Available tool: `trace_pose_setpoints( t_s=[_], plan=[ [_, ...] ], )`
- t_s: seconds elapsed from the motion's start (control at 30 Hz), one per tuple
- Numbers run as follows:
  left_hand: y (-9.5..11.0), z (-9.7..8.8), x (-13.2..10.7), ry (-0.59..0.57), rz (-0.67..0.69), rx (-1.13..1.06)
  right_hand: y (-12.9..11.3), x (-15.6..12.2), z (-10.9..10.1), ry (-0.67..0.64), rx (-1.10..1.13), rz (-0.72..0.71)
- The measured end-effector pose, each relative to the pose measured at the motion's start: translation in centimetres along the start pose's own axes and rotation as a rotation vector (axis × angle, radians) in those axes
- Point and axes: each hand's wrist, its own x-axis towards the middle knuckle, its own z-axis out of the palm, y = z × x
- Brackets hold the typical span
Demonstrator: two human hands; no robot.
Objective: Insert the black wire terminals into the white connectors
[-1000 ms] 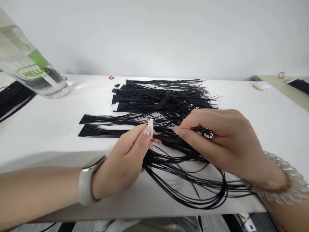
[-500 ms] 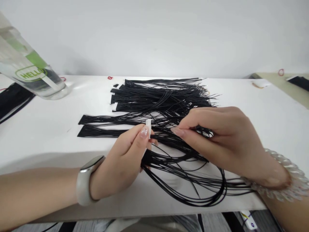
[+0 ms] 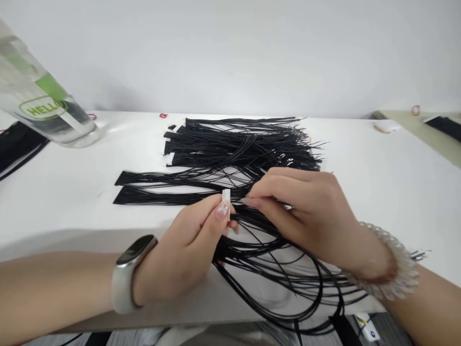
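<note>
My left hand [image 3: 187, 250] pinches a small white plastic connector [image 3: 226, 203] between thumb and fingers, held upright over the near table edge. A bunch of thin black wires [image 3: 273, 259] runs from under that hand and loops to the right. My right hand [image 3: 306, 211] is closed in a pinch on one black wire, its fingertips almost touching the connector. A smartwatch sits on my left wrist and a clear coiled bracelet on my right. Behind the hands lies a large pile of black wires [image 3: 241, 144], with two flat wire bundles [image 3: 162, 190] in front of it.
A clear water bottle [image 3: 39, 103] with a green label lies tilted at the far left of the white table [image 3: 65, 192]. Black material [image 3: 16, 146] sits at the left edge. Small red rubber bands [image 3: 163, 116] lie by the wall. Another table [image 3: 425, 127] stands at the right.
My right hand has moved left toward the connector, bringing its pinched wire up to it. My left hand has lowered slightly. The loose wire loops have shifted toward the table edge.
</note>
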Motion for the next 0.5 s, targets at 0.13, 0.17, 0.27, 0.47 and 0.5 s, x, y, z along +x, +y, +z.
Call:
trace_pose_setpoints(
  t_s=[0.13, 0.17, 0.27, 0.47, 0.5],
  plan=[
    [-0.1, -0.1, 0.1, -0.013, -0.008, 0.011, -0.2, -0.1, 0.3, 0.012, -0.043, -0.029],
    [-0.2, -0.1, 0.2, -0.01, -0.022, -0.011, -0.1, -0.1, 0.2, 0.011, -0.089, -0.028],
    [-0.7, -0.2, 0.7, 0.048, -0.097, -0.147, 0.7, 0.1, -1.2, 0.04, -0.282, 0.031],
    [-1.1, -0.1, 1.3, 0.253, -0.115, -0.333, 3.2, -0.1, -4.9, -0.113, -0.415, 0.214],
    [-1.0, -0.1, 1.4, 0.274, -0.103, -0.322, 3.3, -0.3, -5.2, -0.232, -0.416, 0.203]
  ],
)
